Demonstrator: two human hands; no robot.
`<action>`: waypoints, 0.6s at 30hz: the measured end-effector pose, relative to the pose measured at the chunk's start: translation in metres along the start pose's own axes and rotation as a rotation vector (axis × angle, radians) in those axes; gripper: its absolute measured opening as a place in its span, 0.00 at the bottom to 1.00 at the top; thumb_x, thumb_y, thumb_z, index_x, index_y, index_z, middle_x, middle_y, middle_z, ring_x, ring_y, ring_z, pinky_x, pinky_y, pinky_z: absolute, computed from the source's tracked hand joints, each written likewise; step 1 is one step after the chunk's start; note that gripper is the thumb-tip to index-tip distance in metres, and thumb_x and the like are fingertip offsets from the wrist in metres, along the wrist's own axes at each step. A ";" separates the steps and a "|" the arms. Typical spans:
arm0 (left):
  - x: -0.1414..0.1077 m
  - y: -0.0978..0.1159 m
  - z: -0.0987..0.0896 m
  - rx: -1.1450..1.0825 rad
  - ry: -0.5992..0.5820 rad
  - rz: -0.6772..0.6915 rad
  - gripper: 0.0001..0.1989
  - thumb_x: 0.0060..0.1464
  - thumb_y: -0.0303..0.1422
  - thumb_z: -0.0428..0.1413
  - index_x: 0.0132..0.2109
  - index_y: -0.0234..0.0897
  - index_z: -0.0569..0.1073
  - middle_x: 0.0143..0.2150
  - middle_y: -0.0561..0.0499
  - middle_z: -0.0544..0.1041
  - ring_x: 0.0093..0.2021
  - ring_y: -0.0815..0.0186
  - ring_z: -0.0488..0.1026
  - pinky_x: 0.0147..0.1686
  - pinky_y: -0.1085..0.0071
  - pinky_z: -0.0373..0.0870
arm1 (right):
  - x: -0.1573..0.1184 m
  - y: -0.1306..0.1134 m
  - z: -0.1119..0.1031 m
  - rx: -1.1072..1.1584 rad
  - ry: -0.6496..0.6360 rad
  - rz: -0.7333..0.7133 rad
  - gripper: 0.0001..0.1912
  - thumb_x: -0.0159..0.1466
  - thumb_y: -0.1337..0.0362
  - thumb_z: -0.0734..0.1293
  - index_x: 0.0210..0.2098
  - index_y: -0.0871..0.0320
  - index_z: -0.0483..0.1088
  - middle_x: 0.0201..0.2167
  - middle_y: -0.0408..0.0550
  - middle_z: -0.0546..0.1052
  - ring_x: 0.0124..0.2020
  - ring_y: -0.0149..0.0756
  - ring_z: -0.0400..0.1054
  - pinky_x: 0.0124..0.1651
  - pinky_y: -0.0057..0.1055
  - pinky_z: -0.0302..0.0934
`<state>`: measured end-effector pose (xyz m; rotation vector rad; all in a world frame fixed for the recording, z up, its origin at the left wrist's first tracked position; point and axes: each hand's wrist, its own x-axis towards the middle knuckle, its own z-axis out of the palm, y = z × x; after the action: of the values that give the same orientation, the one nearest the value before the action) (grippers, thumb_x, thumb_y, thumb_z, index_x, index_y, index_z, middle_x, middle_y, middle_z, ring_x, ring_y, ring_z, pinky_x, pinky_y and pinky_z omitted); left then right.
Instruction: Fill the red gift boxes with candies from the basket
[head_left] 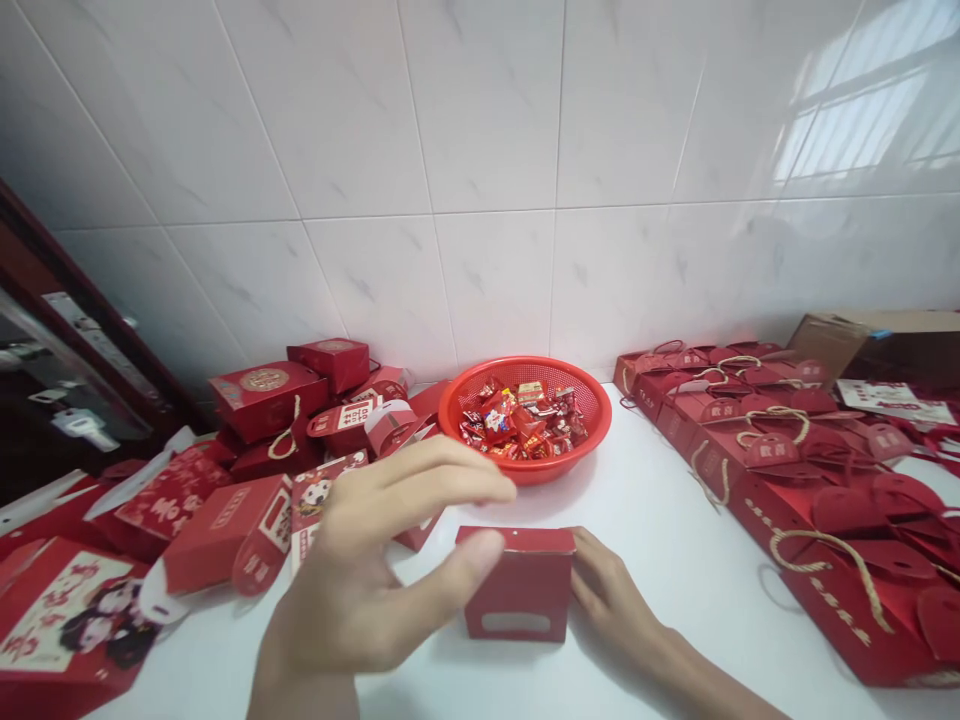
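Observation:
A small red gift box [517, 594] stands upright on the white table in front of me, a pale oval window low on its near face. My right hand [609, 588] holds it at the right edge, some fingers hidden behind it. Raised at the box's upper left, my left hand [390, 550] is open, thumb and fingers apart, nothing between them. The left thumb overlaps the box's corner in view; I cannot tell whether it touches. Just behind, a red plastic basket [450, 410] contains wrapped candies [525, 418].
Assorted red gift boxes [225, 530] are heaped on the left. Rows of red boxes with rope handles [757, 470] line the right, near a cardboard box [825, 345]. A tiled wall [495, 150] rises behind the table [600, 520]. A dark door with keys [82, 425] is far left.

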<state>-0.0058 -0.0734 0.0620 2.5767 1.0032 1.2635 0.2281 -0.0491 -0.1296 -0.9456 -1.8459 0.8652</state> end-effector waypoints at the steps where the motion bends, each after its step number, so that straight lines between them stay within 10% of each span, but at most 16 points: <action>1: 0.004 -0.005 0.005 -0.031 -0.128 -0.029 0.09 0.57 0.33 0.58 0.46 0.43 0.77 0.44 0.48 0.79 0.44 0.61 0.76 0.45 0.67 0.74 | 0.000 0.001 0.000 -0.003 -0.003 0.005 0.16 0.72 0.58 0.56 0.42 0.55 0.74 0.41 0.51 0.75 0.42 0.38 0.71 0.47 0.35 0.68; 6: -0.005 -0.033 0.027 -0.072 -0.522 -0.247 0.10 0.59 0.36 0.58 0.47 0.42 0.77 0.45 0.49 0.77 0.40 0.64 0.74 0.39 0.72 0.71 | 0.001 0.006 0.002 -0.022 -0.013 0.024 0.18 0.72 0.56 0.55 0.42 0.55 0.75 0.40 0.51 0.75 0.42 0.38 0.71 0.46 0.34 0.68; 11: -0.007 -0.050 0.039 -0.210 -0.507 -0.345 0.15 0.65 0.36 0.48 0.36 0.37 0.77 0.31 0.51 0.76 0.33 0.67 0.70 0.35 0.73 0.67 | 0.001 0.009 0.005 0.010 0.003 0.062 0.17 0.71 0.57 0.56 0.39 0.55 0.75 0.40 0.51 0.75 0.41 0.38 0.71 0.45 0.35 0.69; 18: 0.006 -0.072 0.063 -0.408 -0.490 -0.503 0.13 0.63 0.36 0.50 0.50 0.37 0.75 0.38 0.51 0.79 0.35 0.66 0.74 0.36 0.72 0.70 | 0.003 0.008 0.005 0.179 0.021 0.183 0.15 0.67 0.53 0.62 0.42 0.55 0.75 0.40 0.49 0.77 0.38 0.40 0.72 0.42 0.36 0.69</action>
<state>0.0056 -0.0019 -0.0008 1.9929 1.0542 0.5898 0.2250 -0.0434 -0.1374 -1.0164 -1.6514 1.1079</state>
